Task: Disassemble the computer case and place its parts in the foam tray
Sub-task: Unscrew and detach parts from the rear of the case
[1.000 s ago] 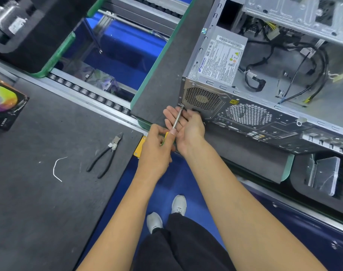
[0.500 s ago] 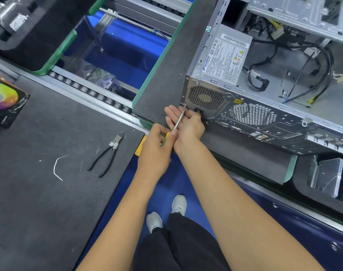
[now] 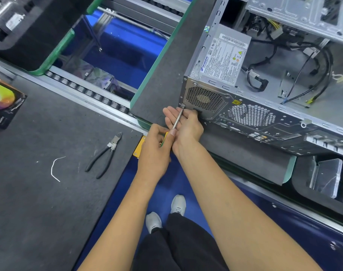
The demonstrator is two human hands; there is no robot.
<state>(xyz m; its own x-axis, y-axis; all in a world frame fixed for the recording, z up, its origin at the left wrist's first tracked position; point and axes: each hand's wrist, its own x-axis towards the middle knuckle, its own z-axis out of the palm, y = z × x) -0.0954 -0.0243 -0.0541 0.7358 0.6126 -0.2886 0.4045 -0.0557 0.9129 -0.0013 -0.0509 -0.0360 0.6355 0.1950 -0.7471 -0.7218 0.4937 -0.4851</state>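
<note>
Computer case [image 3: 264, 106], perforated grey steel: left hand [image 3: 155, 149] grips the screwdriver [image 3: 177, 119], right hand [image 3: 184, 122] fingers straight behind its slim shaft.

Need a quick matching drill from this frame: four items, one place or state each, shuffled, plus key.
Items
1. screwdriver
2. pliers
3. white wire scrap
4. power supply

Places or states
A. lies on the grey mat, left of the pliers
B. sits in the open case's near corner
C. lies on the grey mat, handles toward the person
D. gripped by the left hand, tip at a screw on the case's rear panel

Pairs: 1-D, 2-C, 3-A, 4-B
</note>
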